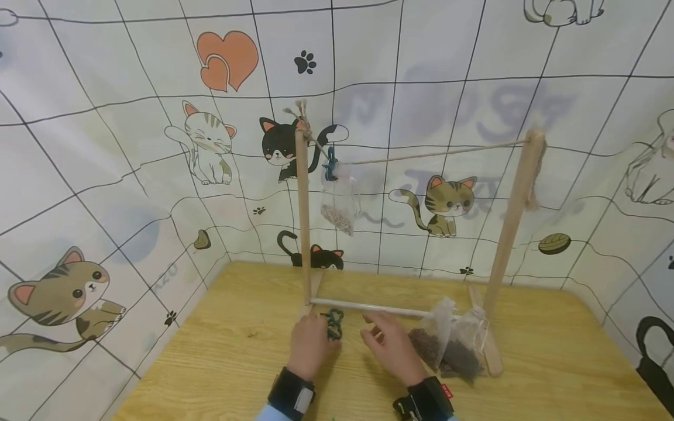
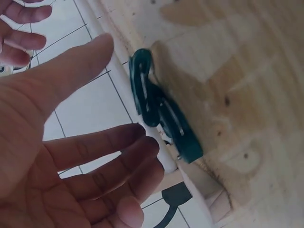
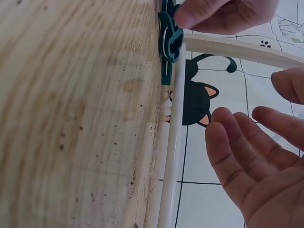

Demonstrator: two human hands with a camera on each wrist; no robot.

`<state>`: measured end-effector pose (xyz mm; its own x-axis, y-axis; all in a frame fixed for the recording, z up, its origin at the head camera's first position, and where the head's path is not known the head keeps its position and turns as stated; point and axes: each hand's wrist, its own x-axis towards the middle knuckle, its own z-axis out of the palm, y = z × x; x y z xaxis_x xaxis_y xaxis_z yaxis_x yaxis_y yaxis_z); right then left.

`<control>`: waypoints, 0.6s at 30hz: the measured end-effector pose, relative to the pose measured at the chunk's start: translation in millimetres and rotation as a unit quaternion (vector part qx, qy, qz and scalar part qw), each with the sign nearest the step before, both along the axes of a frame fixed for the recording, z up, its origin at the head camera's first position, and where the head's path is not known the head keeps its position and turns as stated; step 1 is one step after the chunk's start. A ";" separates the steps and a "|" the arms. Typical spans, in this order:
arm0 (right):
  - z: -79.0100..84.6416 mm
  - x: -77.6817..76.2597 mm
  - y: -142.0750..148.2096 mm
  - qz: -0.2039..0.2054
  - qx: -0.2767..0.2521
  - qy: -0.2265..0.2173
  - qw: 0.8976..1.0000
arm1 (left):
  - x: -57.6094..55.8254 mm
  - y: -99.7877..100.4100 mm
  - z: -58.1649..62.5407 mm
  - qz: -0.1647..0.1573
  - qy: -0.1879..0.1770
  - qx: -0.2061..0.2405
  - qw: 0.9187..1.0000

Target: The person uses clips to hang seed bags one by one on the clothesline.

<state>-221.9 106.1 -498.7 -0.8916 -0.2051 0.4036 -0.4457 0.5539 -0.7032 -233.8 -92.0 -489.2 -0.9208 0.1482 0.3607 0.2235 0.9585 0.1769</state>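
Dark green plastic clips [image 1: 334, 323] lie in a small cluster on the wooden table, just in front of a white crossbar. My left hand [image 1: 310, 345] is at their left side, thumb and fingers spread apart; in the left wrist view the clips [image 2: 161, 104] show beyond the fingertips, and nothing sits in the grasp. My right hand [image 1: 394, 348] hovers to the right of the clips with loosely bent fingers, holding nothing. Close beside it stand clear bags with brown [image 1: 425, 345] and dark grey [image 1: 460, 356] contents.
A wooden frame with a left post [image 1: 303, 216] and a right post [image 1: 513, 225] carries a sagging string [image 1: 437, 154]. From its left end hangs a clear bag [image 1: 338, 213] of pale bits, held by a green clip [image 1: 330, 165]. A cat-print sheet [image 1: 368, 58] surrounds the table [image 1: 210, 362].
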 end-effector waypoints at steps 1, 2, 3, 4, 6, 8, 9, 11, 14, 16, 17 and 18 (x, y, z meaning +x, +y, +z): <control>0.3 0.5 -0.1 -0.001 0.002 -0.003 1.000 | 0.6 0.8 -0.3 0.002 -0.003 0.000 1.000; 1.0 1.0 -0.2 0.000 0.000 -0.004 1.000 | 1.0 1.3 -1.2 0.003 -0.005 0.001 1.000; 1.6 1.5 -0.2 0.000 0.001 -0.005 1.000 | 1.4 1.8 -1.6 0.003 -0.006 0.000 1.000; 2.4 1.7 -0.3 0.000 0.001 -0.006 1.000 | 1.9 2.0 -1.7 0.003 -0.005 0.000 1.000; 3.2 1.5 -0.5 0.003 0.001 -0.009 1.000 | 3.1 2.3 -1.2 0.000 0.001 0.000 1.000; 3.5 1.2 -0.5 0.009 0.003 -0.009 1.000 | 4.3 2.1 -0.4 -0.004 0.008 0.002 1.000; 3.4 0.9 -0.5 0.011 0.005 -0.009 1.000 | 5.0 1.9 0.3 -0.007 0.008 0.006 1.000; 3.0 0.5 -0.4 0.018 0.006 -0.008 1.000 | 4.9 1.3 -0.1 -0.013 0.007 0.015 1.000; 2.2 -0.2 -0.3 0.022 0.006 -0.011 1.000 | 3.7 -0.8 0.2 -0.026 -0.003 0.041 0.999; 2.1 -0.5 0.7 0.022 0.000 -0.015 1.000 | 3.3 -2.7 3.9 -0.044 -0.013 0.069 0.997; 2.5 -0.5 1.7 0.022 -0.004 -0.019 1.000 | 3.2 -4.0 6.8 -0.058 -0.018 0.084 0.995; 3.0 -0.5 3.0 0.021 -0.006 -0.022 1.000 | 3.4 -5.2 10.8 -0.076 -0.019 0.097 0.992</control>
<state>-222.4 109.1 -495.7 -0.8990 -0.2390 0.3669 -0.4375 0.5265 -0.7290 -230.4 -97.2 -478.4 -0.9068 0.2171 0.3613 0.3521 0.8613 0.3663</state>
